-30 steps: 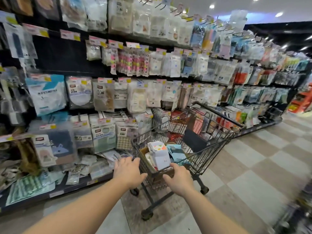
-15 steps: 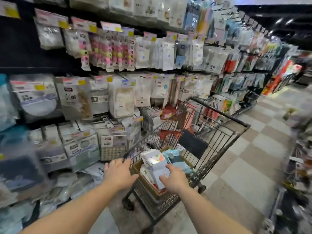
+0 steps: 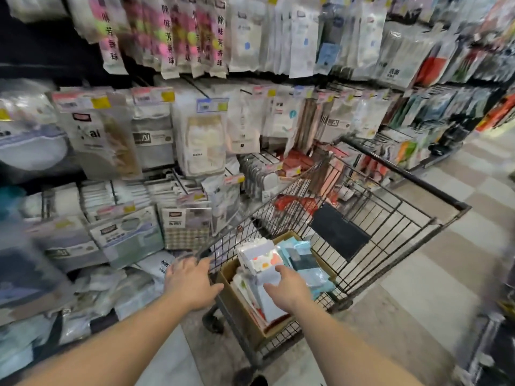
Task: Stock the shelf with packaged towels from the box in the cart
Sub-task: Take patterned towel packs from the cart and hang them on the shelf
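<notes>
Packaged towels upright in one cardboard box inside one wire cart, count unclear, several packs. Shelf at left crowded with hanging and stacked packs. Left hand spread flat on cart's near rim, holding nothing. Right hand reaching into box, fingertips touching pale blue pack; grip unclear.

We see pink-labelled packets hanging at the upper left, and a checkered floor filling the frame's right side.
</notes>
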The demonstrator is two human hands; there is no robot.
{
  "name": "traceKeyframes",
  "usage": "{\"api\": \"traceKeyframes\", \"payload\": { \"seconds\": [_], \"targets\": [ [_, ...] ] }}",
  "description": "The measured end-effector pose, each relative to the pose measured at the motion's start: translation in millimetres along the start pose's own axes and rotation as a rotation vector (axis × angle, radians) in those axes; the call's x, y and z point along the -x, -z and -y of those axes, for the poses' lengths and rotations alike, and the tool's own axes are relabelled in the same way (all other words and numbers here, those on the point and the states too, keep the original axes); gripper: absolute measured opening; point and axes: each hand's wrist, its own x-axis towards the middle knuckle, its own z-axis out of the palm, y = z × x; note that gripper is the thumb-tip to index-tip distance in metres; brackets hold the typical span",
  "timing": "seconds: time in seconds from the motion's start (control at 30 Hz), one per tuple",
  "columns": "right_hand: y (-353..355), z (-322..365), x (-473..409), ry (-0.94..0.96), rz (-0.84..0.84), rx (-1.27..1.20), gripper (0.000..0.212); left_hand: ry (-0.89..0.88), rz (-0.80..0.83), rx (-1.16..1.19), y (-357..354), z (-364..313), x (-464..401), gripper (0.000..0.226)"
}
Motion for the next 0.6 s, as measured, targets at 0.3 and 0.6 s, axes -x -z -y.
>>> {"api": "traceKeyframes", "payload": {
  "seconds": [0.3,0.6],
  "targets": [
    [16,-42,-144,-0.015,0.171,0.037,0.064,0.161,0.151,-0.014,-28,-51,-98,0.084],
    [-7,-72,-238,-0.059,0.325,0.037,0.055,0.260,0.314,0.065,-74,-87,-159,0.081]
  ]
}}
